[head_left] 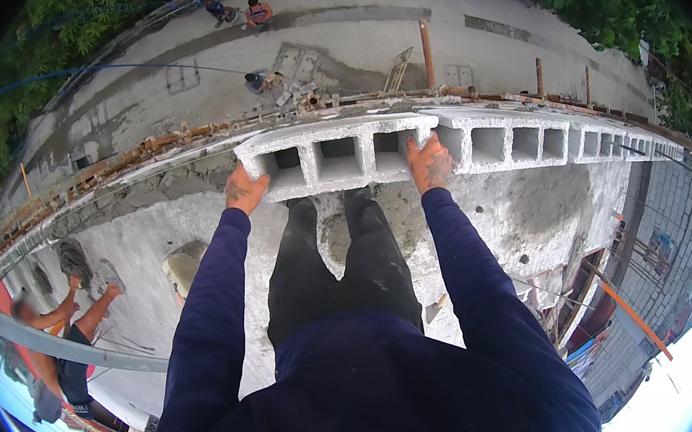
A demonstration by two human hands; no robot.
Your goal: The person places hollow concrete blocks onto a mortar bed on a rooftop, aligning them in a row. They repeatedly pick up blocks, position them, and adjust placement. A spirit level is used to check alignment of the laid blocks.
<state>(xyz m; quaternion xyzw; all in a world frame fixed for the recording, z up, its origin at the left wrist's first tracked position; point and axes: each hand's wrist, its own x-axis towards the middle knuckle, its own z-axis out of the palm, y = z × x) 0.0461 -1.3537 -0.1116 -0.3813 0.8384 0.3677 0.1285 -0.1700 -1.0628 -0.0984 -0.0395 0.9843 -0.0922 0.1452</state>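
- Observed one hollow concrete block (341, 167): pale grey, dusted whitish, rough along the edges, with three squarish cavities facing near.
- Located at far edge of concrete floor (138, 246), just left of a row of similar blocks (507, 147); cannot confirm contact.
- Found clasped at left end by left hand (246, 190), at right end by right hand (431, 163), with fingers gripping both.
- Noted rough grey mortar (165, 183) farther left.

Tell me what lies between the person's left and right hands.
In the head view, a hollow concrete block spans the stretch between the left hand and right hand, which grip its ends.
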